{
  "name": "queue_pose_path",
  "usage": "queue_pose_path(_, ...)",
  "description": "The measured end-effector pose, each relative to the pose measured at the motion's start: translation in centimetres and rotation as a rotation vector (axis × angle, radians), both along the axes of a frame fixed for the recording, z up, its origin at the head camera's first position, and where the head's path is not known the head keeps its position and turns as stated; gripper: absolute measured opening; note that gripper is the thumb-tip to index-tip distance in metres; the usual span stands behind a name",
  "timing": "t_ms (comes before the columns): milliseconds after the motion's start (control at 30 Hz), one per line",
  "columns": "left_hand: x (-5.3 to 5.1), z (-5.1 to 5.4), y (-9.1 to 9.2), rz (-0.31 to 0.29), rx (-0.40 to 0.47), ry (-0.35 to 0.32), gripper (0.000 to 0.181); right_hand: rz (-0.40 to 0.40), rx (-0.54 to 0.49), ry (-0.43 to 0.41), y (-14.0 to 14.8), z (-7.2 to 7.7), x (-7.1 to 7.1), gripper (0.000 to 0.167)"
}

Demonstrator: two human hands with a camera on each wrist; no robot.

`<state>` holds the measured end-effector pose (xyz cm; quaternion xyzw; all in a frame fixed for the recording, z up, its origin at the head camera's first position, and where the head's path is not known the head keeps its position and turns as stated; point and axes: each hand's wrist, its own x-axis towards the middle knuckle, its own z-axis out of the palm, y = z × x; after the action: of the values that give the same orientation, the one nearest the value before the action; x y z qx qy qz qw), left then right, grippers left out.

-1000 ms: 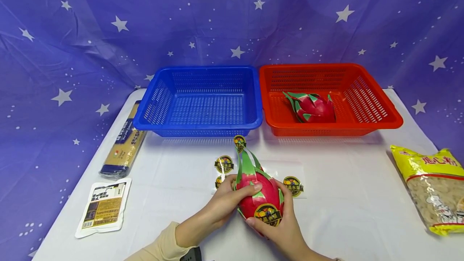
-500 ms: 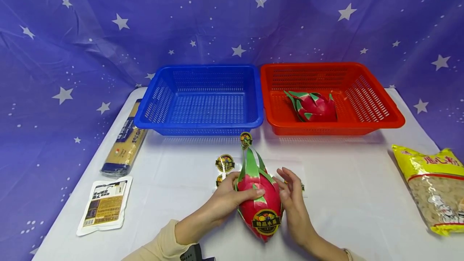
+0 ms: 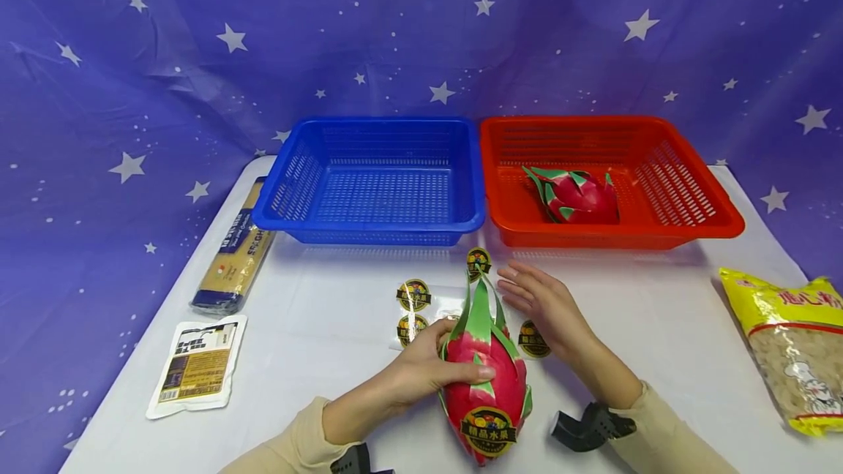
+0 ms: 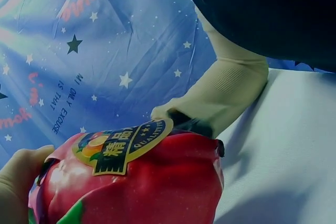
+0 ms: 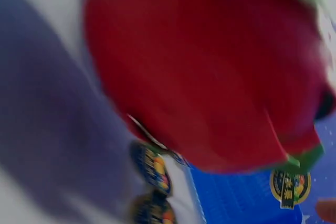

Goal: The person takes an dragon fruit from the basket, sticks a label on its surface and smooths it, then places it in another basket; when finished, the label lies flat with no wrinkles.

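Note:
A pink dragon fruit [image 3: 486, 371] with green leaf tips is gripped by my left hand [image 3: 421, 368], the thumb lying across its skin. On its near end sits a round black-and-gold fruit label [image 3: 489, 431], which also shows large in the left wrist view. A second label [image 3: 478, 262] appears at the tip of the leaves. To the right of those leaves, my right hand [image 3: 546, 306] is raised with fingers extended and holds nothing. Partly hidden behind fruit and hands lies a clear sheet of labels [image 3: 413, 295]. Red skin fills much of the blurred right wrist view.
At the back stand a blue basket [image 3: 369, 225] and a red basket [image 3: 619, 229], the red one containing another dragon fruit [image 3: 582, 197]. Spaghetti [image 3: 233, 258] and a white pouch [image 3: 197, 368] lie left. A yellow-topped bag of pasta [image 3: 793, 350] lies right.
My right hand has let go of the dragon fruit and moved up and right, its fingers straightening. My left hand has carried the fruit slightly right and toward me.

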<state>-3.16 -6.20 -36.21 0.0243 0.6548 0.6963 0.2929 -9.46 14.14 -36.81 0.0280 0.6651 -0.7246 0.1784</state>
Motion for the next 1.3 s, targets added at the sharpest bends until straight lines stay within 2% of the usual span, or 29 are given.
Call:
queue_pose_path(133,0.0,-0.1,0.1,0.001,0.008,0.004,0.053,0.094,-0.097,-0.095,0.0,-0.5,-2.0,0.056)
queue_pose_path(233,0.0,-0.1,0.2,0.001,0.006,0.006,0.053,0.139,-0.192,-0.184,-0.1,-0.8,-3.0,0.043)
queue_pose_path(367,-0.1,-0.2,0.2,0.006,0.000,0.001,0.053,0.169,-0.247,-0.250,-0.3,-0.9,-3.6,0.018)
queue_pose_path(500,-0.1,-0.2,0.1,0.017,-0.006,-0.001,0.053,0.181,-0.240,-0.250,-0.7,-0.9,-3.7,0.010)
queue_pose_path(833,-0.1,-0.2,0.1,0.020,-0.028,-0.005,0.054,0.179,-0.190,-0.206,-0.8,-0.2,-3.3,0.014)
queue_pose_path(1033,-0.1,-0.2,0.1,0.023,-0.044,-0.007,0.055,0.177,-0.102,-0.112,-0.3,0.8,-3.0,0.015)
queue_pose_path(1300,0.1,-0.1,0.2,0.000,-0.067,-0.003,0.054,0.116,0.022,0.037,-0.2,1.7,-3.0,0.007)
